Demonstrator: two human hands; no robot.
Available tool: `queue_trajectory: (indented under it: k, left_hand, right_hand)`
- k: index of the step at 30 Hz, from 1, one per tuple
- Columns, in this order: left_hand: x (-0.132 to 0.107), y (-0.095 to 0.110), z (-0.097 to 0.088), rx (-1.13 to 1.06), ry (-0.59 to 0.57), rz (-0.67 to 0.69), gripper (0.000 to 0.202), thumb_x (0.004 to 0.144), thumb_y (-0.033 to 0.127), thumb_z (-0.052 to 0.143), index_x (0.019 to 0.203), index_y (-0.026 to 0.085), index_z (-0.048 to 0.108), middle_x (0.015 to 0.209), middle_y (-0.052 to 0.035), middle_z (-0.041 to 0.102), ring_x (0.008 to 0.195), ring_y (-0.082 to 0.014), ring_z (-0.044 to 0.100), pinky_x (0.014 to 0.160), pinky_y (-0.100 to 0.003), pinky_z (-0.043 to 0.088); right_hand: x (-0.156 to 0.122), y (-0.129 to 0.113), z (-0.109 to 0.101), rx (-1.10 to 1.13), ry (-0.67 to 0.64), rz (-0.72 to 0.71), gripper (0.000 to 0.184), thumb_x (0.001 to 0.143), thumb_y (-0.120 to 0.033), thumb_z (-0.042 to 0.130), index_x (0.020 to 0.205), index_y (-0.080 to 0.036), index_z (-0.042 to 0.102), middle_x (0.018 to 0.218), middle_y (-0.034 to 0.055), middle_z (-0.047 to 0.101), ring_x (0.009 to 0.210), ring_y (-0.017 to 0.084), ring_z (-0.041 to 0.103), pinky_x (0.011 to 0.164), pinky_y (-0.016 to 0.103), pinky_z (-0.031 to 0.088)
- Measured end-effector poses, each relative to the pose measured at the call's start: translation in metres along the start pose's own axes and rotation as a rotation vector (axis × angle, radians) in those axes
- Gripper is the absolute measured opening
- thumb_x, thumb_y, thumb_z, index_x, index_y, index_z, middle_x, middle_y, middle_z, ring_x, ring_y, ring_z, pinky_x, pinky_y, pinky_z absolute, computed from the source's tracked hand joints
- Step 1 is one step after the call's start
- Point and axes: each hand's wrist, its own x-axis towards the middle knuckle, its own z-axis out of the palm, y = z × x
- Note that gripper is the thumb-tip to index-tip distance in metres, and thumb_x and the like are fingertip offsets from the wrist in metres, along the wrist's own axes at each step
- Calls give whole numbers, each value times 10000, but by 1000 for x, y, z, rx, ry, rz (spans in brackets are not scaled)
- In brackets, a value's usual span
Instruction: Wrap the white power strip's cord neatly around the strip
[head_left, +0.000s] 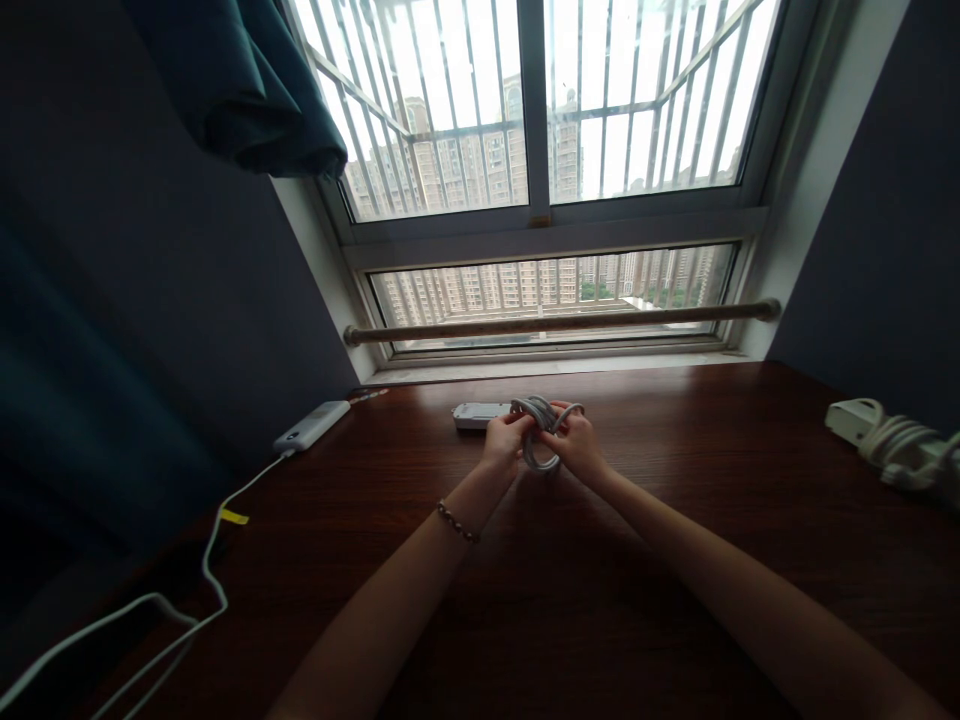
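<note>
Both hands pinch a coiled grey cord (538, 412) over the far middle of the table (525, 620).
The left hand (504, 443) and right hand (577, 445) each have a nearly closed grip, thumb and fingers on the coil's left and right sides, with a loop hanging toward the near side. If either pinch slackens, the springy-looking turns could spread apart; a loop slipping past the fingers could tangle. Just beyond, a white power strip (478, 414) lies on the table, its right end hidden; whether the cord joins it I cannot tell, but if so, a tug could drag it.
</note>
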Motion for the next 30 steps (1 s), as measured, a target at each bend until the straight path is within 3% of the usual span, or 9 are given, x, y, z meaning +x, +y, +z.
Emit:
queue_trajectory:
  k: [8, 14, 19, 25, 30]
  left_hand:
    - [-4, 5, 0, 46, -3, 25, 201, 577, 212, 700, 751, 123, 649, 618, -27, 628, 597, -152, 583, 590, -277, 438]
    - [-1, 6, -4, 36, -49, 15, 301, 530, 252, 723, 795, 142, 632, 616, -25, 625, 556, -150, 585, 544, -254, 418]
    - [0, 9, -7, -13, -71, 35, 365, 546, 296, 724, 826, 172, 527, 685, -8, 626, 569, -152, 603, 558, -274, 454]
    - [3, 16, -11, -20, -151, 80, 359, 563, 277, 724, 845, 170, 528, 765, -25, 633, 605, -170, 627, 564, -292, 484]
    - [-7, 23, -8, 69, -279, 148, 338, 534, 274, 772, 794, 125, 615, 775, -82, 660, 611, -181, 630, 578, -281, 483]
  right_hand:
    - [1, -6, -1, 219, -28, 98, 246, 655, -304, 672, 828, -135, 633, 735, 28, 639, 668, 167, 583, 618, 250, 457]
    - [0, -3, 4, 508, -60, 189, 326, 645, -345, 698, 876, -132, 614, 805, 45, 648, 733, 170, 605, 695, 267, 480]
    - [3, 3, 3, 665, 29, 296, 314, 698, -371, 683, 862, -125, 579, 825, 55, 642, 723, 148, 615, 712, 289, 504]
    - [7, 13, -1, 654, 45, 427, 180, 832, -272, 579, 864, -96, 555, 787, 39, 626, 701, 125, 615, 696, 303, 524]
    - [6, 9, -5, 518, -50, 519, 155, 861, -231, 543, 897, -83, 571, 796, 36, 618, 698, 111, 606, 671, 274, 520]
